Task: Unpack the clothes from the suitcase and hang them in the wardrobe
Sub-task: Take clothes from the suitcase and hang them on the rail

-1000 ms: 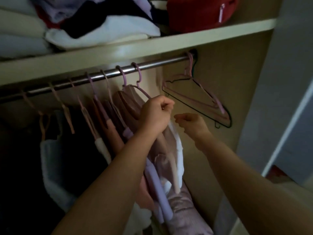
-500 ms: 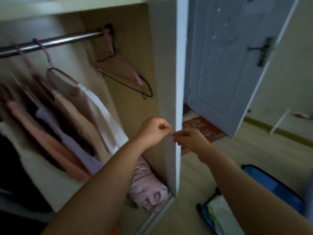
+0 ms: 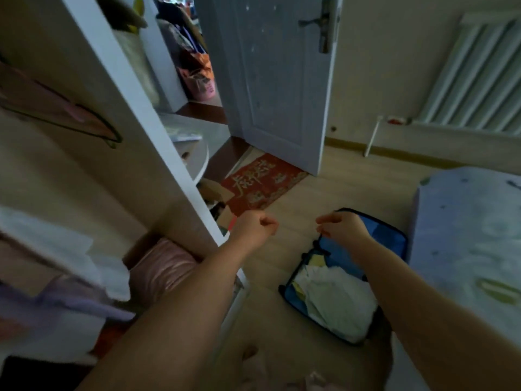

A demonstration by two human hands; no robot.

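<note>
**Blue suitcase open on floor**

Head view: the blue suitcase [image 3: 393, 239] is seen lying open on the floor near the wardrobe [image 3: 132, 114], with pale crumpled clothes [image 3: 335, 301] heaped inside. The left hand [image 3: 255, 228] and right hand [image 3: 342, 227] are curled, with nothing gripped.

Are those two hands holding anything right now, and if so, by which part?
Nothing is held: the left hand is a bare fist, and the right hand shows nothing in its curled fingers.
</note>
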